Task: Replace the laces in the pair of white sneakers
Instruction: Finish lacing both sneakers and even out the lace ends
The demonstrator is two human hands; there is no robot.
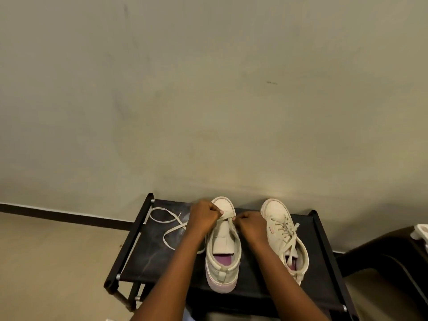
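Left hand: fingers curled tight into a fist, thumb and forefinger pinching one end of a pale lace; right hand: fingers likewise fully curled, pinching the same lace from the other side; the lace ran taut between the two hands across the front of an unlaced sneaker, just behind its toe cap; both hands touched that sneaker's upper edges. The unlaced sneaker stood upright at the middle of a black rack, sole down; its long axis ran from the rack's far edge to its near edge, toe at the far edge by the wall, heel and pull tab at the near edge; tongue lying flat and bare, purple insole showing at the opening. A laced sneaker stood toward the rack's right end, apart from the first, toe also at the far edge, heel angled slightly toward the rack's right corner; its lace ends hung loose over the collar. A loose lace lay in open loops on the rack's left part, one strand passing under the left forearm.
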